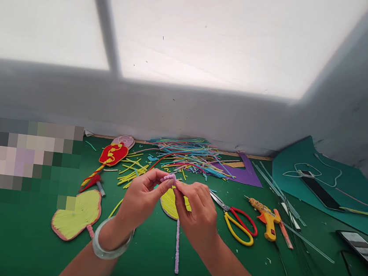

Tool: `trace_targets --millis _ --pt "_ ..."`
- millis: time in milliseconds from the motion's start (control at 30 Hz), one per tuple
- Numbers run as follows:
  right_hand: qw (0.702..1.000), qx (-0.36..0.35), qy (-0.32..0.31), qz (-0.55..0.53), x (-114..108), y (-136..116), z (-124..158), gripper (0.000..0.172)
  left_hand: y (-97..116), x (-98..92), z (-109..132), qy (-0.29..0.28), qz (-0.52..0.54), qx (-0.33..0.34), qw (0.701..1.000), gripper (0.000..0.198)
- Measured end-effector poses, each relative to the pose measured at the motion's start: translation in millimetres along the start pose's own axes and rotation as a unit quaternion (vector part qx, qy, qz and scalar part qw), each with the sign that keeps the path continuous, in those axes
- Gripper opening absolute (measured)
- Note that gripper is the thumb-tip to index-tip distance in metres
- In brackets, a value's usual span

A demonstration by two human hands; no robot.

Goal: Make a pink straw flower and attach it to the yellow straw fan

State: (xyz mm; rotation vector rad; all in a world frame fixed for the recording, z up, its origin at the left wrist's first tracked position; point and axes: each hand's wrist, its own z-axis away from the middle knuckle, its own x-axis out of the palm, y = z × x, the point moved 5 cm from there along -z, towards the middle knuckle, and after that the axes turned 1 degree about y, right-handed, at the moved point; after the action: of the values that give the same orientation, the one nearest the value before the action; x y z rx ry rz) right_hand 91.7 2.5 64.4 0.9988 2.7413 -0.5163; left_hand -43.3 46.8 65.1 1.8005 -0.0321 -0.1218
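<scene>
Both my hands meet over the green table (18, 247), pinching the top of a pale purple pipe cleaner (177, 248) that hangs down between them. My left hand (142, 197), with a pale bangle on its wrist, closes finger and thumb on the curled upper end. My right hand (197, 215) grips the same stem just beside it. A yellow flat shape (167, 202) lies on the table right behind my hands, partly hidden by them.
Red and yellow scissors (237, 221) and a yellow glue gun (268, 216) lie right of my hands. A heap of coloured sticks (188, 156) lies by the wall. A yellow leaf shape (77, 214) and a red and yellow figure (110, 156) lie left. Two phones (317, 188) rest at right.
</scene>
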Motion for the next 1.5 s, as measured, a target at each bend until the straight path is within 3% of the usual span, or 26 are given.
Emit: trace_targets --millis 400,567,800,1133,1500 --pt "0.998 -0.031 -0.032 0.034 1 2 -2 0.025 -4 1.2 -4 0.025 0.022 -0.052 0.998 0.035" --pt "0.999 -0.018 -0.033 0.02 -1 1 -3 0.027 -3 1.5 -2 0.04 0.021 -0.044 0.998 0.033" --pt "0.998 -0.002 -0.062 -0.003 2 3 -2 0.038 -16 -4.2 -5 0.077 0.117 -0.06 0.988 0.031" --pt "0.999 0.022 -0.033 -0.025 0 4 -4 0.018 -15 -4.4 -5 0.054 0.148 -0.09 0.983 0.028" --pt "0.999 0.002 -0.026 -0.023 0 3 -3 0.023 -15 -2.9 -5 0.04 0.138 -0.086 0.986 0.027"
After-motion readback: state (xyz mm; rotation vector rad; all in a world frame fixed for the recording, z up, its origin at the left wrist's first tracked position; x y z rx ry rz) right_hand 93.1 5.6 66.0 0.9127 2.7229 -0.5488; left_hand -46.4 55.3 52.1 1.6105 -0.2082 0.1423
